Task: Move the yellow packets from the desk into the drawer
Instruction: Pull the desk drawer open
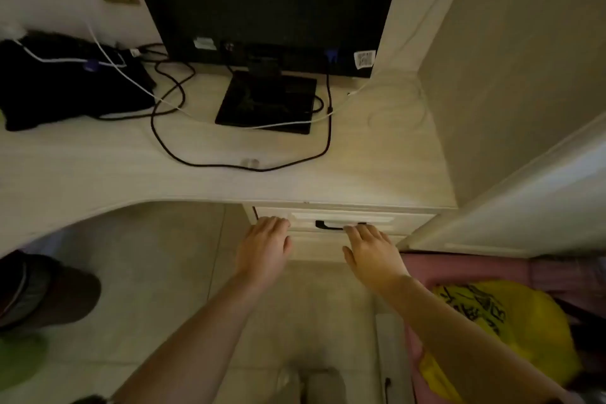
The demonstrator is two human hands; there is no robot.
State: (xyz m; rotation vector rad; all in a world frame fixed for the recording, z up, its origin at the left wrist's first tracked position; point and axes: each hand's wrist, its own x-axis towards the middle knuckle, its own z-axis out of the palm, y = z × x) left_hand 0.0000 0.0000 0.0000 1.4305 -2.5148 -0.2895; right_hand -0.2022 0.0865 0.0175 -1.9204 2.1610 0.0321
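The drawer [403, 220] sits closed under the desk's front edge, with a black handle [328, 225] across its pale front. My left hand [264, 248] rests flat with its fingertips against the drawer's left end and holds nothing. My right hand [372, 252] lies with its fingers spread, the fingertips touching the right end of the handle, not wrapped around it. I see no yellow packets on the desk [377, 157].
A black monitor [262, 3] on a square base [267, 102] stands at the back of the desk, with black and white cables [170, 147] looping across. A black bag [59, 82] lies far left. A yellow plastic bag [511, 321] sits at lower right beside a tall cabinet panel [524, 200].
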